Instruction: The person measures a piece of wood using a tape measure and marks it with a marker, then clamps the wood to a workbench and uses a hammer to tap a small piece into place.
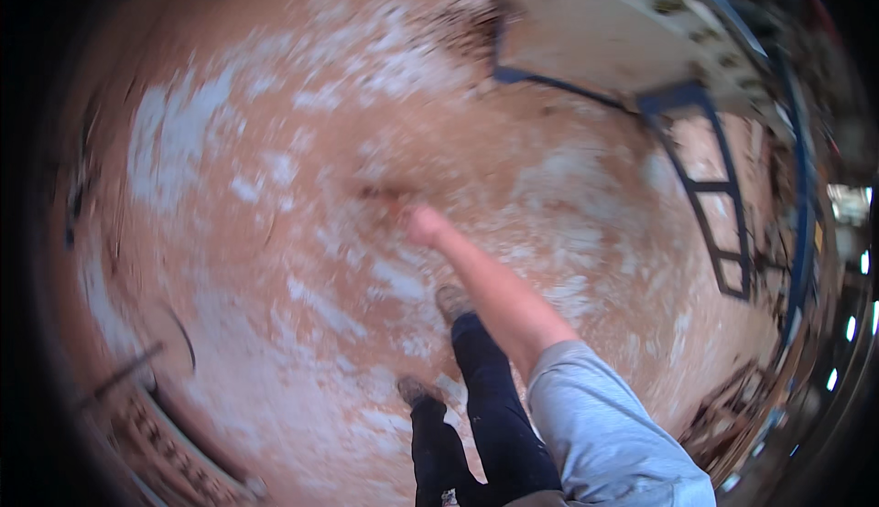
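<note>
My right arm reaches forward over the reddish-brown floor, and my right hand is at its end, smeared by motion. The fingers look closed around a small blurred tool, orange near the hand and dark toward its far end. Its exact kind I cannot make out. The tool is held out in front of my shoes, and I cannot tell whether it touches the floor. My left hand is out of the picture.
Pale, whitish patches mark the floor. At the right stands a blue metal frame beside a large light-coloured surface with a blue edge. Broken wood-like pieces lie at the lower right. A long edged object with brown blocks sits at the lower left.
</note>
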Tool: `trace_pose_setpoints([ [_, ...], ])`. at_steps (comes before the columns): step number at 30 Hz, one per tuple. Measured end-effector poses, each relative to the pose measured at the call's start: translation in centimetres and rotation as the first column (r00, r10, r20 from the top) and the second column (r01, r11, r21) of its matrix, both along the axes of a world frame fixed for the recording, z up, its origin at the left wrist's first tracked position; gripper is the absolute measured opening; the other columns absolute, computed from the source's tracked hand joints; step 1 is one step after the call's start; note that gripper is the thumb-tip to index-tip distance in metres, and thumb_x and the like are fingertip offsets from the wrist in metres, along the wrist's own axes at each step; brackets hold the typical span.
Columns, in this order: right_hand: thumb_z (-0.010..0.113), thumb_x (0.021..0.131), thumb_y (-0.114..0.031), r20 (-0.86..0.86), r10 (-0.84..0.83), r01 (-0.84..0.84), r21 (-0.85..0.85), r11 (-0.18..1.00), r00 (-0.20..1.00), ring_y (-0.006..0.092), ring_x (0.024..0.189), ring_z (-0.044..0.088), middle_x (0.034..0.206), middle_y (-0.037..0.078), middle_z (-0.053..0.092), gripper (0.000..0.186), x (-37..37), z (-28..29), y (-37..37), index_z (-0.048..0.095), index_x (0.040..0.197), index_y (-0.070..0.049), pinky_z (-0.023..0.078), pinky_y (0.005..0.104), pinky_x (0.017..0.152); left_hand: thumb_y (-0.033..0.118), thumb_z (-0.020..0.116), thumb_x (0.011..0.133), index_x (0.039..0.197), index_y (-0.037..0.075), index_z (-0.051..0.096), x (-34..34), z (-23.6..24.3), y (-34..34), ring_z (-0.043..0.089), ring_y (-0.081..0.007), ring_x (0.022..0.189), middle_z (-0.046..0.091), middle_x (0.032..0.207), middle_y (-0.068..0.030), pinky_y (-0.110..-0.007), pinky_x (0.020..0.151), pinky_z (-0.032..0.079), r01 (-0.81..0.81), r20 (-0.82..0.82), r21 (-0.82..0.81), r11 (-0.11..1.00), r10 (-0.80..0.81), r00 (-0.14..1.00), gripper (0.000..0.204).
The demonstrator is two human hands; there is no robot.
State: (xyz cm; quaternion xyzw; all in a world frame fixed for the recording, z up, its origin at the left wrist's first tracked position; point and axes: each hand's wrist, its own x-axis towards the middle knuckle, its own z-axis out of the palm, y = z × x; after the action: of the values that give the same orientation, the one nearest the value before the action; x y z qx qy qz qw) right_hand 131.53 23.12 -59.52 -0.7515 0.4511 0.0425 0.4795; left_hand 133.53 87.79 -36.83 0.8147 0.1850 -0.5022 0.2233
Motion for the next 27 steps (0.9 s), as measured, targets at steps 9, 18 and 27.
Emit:
trace_pose_setpoints([
  [9,0.061,0.078,-0.015,-0.585,-0.154,0.312,0.178,0.933,0.796,0.0363,0.079,0.071,0.094,0.021,0.073,0.039,-38.7,19.3,31.9,0.067,0.115,-0.005,0.057,0.0465,0.069,0.045,0.068,0.092,0.098,0.006,0.066,15.8,5.5,-2.9,0.059,-0.0186,0.066,0.06,0.078,-0.0087,-0.032,0.057,0.05,0.365,0.07,-0.365,0.856,-0.366,0.928,0.04],
  [18,0.064,0.094,-0.023,-0.388,-0.558,0.397,0.421,-0.816,-0.734,0.0169,0.05,0.044,0.061,0.003,0.042,0.022,-50.8,33.2,79.0,0.048,0.083,-0.013,0.046,0.0382,0.049,0.034,0.05,0.099,0.089,0.007,0.064,18.6,7.3,-13.1,0.057,-0.0158,0.059,0.063,0.07,-0.0058,-0.033,0.054,0.048,0.809,0.183,-0.36,0.465,-0.815,0.55,0.032],
  [27,0.059,0.099,-0.029,-0.391,0.028,-0.24,0.505,-0.829,-0.92,0.016,0.049,0.044,0.06,0.0,0.041,0.026,-47.6,34.3,108.1,0.046,0.083,-0.015,0.044,0.0362,0.048,0.028,0.056,0.097,0.107,0.005,0.063,-4.8,9.6,-16.2,0.059,-0.0166,0.07,0.063,0.083,-0.007,-0.031,0.061,0.051,0.928,0.148,-0.353,0.119,-0.972,0.181,0.026],
])
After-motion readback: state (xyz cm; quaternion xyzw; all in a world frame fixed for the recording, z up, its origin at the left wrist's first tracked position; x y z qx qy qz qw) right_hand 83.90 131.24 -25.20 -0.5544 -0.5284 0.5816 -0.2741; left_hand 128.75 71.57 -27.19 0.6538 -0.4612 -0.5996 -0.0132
